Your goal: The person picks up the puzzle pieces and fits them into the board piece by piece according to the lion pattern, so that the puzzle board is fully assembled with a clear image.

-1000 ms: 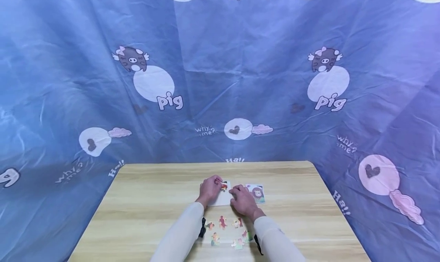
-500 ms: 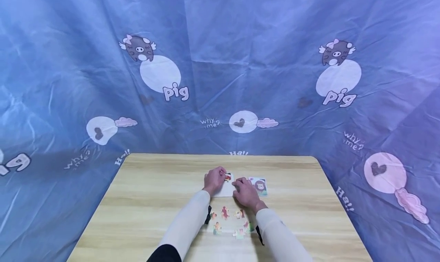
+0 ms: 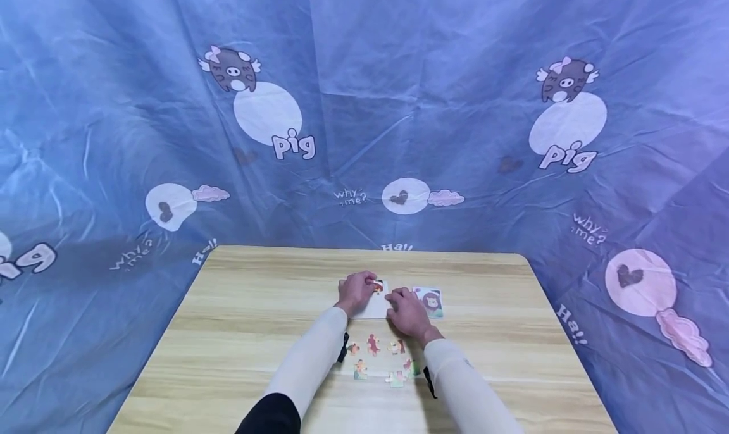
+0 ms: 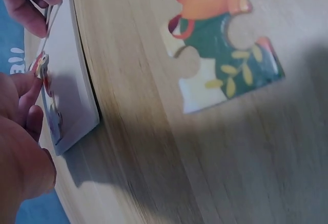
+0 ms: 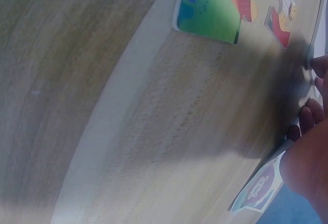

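My left hand (image 3: 355, 293) is over the upper part of a white puzzle tray (image 3: 373, 308). Its thumb and fingertips pinch a small red-and-yellow jigsaw piece (image 4: 43, 62) at the tray's far side. More printed puzzle surface (image 4: 55, 116) lies along that side, partly hidden by the fingers. At the tray's right edge, my right hand (image 3: 409, 314) grips the rim between thumb and curled fingers. A lion picture card (image 3: 431, 301) lies just right of that hand, partly covered by it.
Several loose jigsaw pieces (image 3: 373, 344) lie on the wooden table (image 3: 256, 333) between my forearms. Near the left wrist is a green-and-orange corner piece (image 4: 220, 49). A blue printed cloth (image 3: 364, 136) hangs behind the table.
The head view has tilted and shifted, so the table sits higher in frame. My left fingers have settled lower over the piece on the tray; the right hand keeps its place at the edge.
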The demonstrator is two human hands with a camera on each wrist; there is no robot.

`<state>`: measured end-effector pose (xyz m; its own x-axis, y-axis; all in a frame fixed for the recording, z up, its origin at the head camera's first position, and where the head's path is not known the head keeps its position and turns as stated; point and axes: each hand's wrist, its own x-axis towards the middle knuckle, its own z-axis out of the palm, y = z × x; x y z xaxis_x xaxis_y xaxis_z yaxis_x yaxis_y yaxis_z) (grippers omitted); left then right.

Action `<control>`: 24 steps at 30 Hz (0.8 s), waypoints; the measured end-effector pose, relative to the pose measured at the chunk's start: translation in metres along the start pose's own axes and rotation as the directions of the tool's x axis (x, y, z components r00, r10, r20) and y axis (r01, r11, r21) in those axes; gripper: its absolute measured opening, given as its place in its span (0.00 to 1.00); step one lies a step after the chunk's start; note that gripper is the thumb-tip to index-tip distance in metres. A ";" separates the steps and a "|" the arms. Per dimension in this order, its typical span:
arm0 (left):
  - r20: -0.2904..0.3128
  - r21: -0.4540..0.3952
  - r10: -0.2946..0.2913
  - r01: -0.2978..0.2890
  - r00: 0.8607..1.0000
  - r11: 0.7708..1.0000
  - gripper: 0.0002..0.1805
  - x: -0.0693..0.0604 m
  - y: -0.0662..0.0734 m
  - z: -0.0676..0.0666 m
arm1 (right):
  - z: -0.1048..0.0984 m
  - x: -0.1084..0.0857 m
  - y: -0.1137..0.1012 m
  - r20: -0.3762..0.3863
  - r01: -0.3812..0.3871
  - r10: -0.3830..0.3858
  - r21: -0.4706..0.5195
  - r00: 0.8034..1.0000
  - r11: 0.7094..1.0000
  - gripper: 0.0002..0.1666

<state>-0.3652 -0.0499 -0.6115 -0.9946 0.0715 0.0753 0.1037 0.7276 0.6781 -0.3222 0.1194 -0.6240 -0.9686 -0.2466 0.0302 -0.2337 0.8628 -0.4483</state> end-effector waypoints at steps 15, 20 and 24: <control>0.074 0.156 0.124 -0.134 0.989 0.979 0.25 -0.003 -0.007 0.005 | 0.002 -0.003 0.005 0.005 0.000 0.000 -0.001 1.000 1.000 0.24; 0.151 0.253 0.151 -0.186 0.977 0.950 0.26 -0.001 -0.009 0.005 | 0.001 -0.004 0.002 0.030 -0.018 0.017 0.022 0.999 1.000 0.25; 0.152 0.273 0.151 -0.188 0.977 0.943 0.24 0.001 -0.008 0.003 | 0.000 -0.002 0.000 0.017 -0.013 0.012 0.023 1.000 1.000 0.24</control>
<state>-0.3666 -0.0533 -0.6193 -0.9568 0.2834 0.0647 0.2833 0.8592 0.4261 -0.3202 0.1205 -0.6240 -0.9698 -0.2437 0.0093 -0.2195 0.8556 -0.4688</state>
